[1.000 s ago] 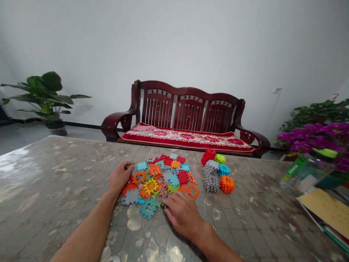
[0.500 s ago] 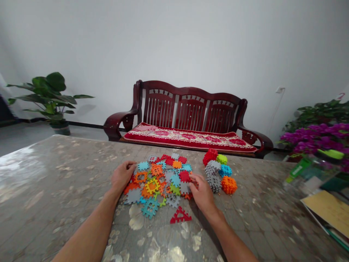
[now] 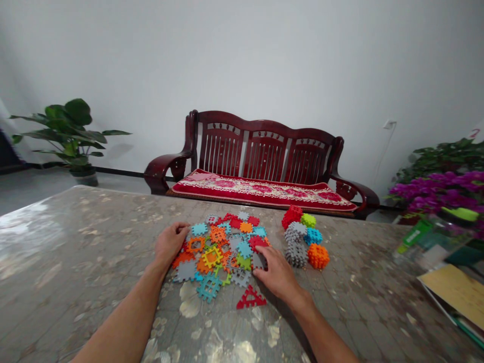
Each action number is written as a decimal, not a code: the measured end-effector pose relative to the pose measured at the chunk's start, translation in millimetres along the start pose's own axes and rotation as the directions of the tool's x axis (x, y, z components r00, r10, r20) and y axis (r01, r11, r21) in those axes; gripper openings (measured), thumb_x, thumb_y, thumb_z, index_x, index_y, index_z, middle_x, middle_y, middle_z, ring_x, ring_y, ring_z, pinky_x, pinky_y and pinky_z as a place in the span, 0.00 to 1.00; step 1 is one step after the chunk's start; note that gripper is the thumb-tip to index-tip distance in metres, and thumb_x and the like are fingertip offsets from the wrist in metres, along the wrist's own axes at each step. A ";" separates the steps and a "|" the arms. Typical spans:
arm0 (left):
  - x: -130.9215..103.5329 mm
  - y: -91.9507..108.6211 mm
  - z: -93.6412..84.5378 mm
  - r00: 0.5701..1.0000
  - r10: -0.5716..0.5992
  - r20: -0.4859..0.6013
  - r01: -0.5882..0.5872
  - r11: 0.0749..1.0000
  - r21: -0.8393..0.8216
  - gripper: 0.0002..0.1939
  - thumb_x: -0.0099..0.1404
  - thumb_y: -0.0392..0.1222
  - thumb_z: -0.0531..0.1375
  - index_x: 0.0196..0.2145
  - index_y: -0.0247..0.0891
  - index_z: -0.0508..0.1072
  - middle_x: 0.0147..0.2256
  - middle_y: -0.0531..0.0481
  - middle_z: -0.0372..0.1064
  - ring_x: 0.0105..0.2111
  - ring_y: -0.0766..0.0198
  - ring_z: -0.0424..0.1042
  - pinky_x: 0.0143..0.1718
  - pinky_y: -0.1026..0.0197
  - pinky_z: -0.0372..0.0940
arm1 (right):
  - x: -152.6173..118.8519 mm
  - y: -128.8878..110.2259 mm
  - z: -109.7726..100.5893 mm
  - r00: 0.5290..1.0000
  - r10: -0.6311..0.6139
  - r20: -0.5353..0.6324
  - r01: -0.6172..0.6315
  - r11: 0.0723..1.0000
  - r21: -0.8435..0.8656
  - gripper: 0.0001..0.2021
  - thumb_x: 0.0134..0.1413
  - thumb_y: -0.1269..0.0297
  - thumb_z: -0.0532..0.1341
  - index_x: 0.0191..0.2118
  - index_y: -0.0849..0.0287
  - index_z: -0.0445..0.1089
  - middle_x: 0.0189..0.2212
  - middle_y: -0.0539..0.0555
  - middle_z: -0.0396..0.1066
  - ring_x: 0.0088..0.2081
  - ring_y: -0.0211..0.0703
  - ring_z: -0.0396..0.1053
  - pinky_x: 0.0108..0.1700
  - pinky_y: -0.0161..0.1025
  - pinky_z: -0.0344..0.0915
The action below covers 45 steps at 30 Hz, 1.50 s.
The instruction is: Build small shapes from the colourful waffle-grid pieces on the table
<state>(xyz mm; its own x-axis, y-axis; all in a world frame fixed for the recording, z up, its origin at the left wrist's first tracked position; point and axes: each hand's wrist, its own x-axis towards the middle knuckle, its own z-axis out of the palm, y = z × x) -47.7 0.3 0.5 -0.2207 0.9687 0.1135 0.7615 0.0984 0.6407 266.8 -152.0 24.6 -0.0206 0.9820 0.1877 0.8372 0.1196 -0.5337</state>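
A loose pile of notched plastic building tiles (image 3: 223, 252) in several colours lies on the table between my hands. My left hand (image 3: 171, 244) rests at the pile's left edge, fingers loosely bent with a small gap between thumb and forefinger; I see nothing in it. On the right side, my right hand (image 3: 278, 272) has its thumb and fingers at opposite edges of a grey square tile (image 3: 258, 261), which looks darker in the hand's shadow. A red tile (image 3: 257, 242) lies just beyond those fingertips. Nearer to me sits a red triangular tile (image 3: 251, 298), apart from the pile.
Right of the pile stand assembled or stacked blocks: red (image 3: 292, 217), lime (image 3: 308, 220), blue (image 3: 313, 236), grey (image 3: 297, 253) and orange (image 3: 318, 256). A clear bottle (image 3: 449, 237) and papers (image 3: 456, 287) occupy the table's right side. A wooden bench (image 3: 260, 151) stands behind the table.
My right hand has shifted slightly left and toward me, its thumb and fingers spreading around the grey tile. My left hand has stayed in place.
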 end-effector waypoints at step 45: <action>2.1 -2.9 3.0 1.000 0.017 -0.012 -0.017 1.000 -0.002 0.16 0.64 0.48 0.56 0.44 0.43 0.79 0.39 0.48 0.80 0.38 0.57 0.76 0.34 0.62 0.63 | -3.3 -16.3 -2.7 0.984 -0.172 -0.055 0.171 0.985 -0.014 0.23 0.51 0.74 0.60 0.53 0.53 0.73 0.51 0.54 0.74 0.54 0.49 0.68 0.60 0.48 0.62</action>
<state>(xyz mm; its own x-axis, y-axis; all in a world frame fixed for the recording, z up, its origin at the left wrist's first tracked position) -48.5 2.7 -3.4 -0.2153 0.9674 0.1336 0.7640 0.0817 0.6400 254.7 -157.6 35.0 -0.1341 0.9375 0.3212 0.8289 0.2838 -0.4822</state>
